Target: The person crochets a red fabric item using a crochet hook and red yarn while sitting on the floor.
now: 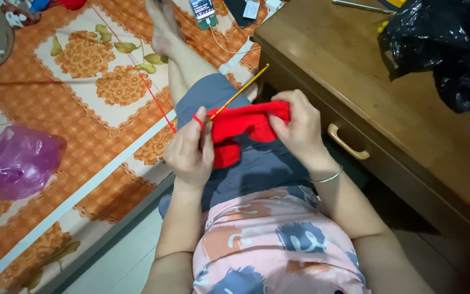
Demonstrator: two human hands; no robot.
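Note:
A red crocheted piece [240, 126] hangs over my lap, stretched between both hands. My left hand [190, 151] pinches its left edge, with red yarn [153, 98] looped over the index finger and running away across the bed. A thin yellow crochet hook [241, 90] pokes up and to the right from the work beside that hand; which hand grips it I cannot tell. My right hand [299, 126] grips the right edge of the red piece. A thin bracelet circles the right wrist.
An orange floral bedsheet [82, 109] covers the bed at left, with a pink plastic bag [20, 160] on it. A phone [202, 10] lies by my foot. A wooden desk [365, 81] with a drawer handle [347, 142] stands at right, holding a black plastic bag [447, 43].

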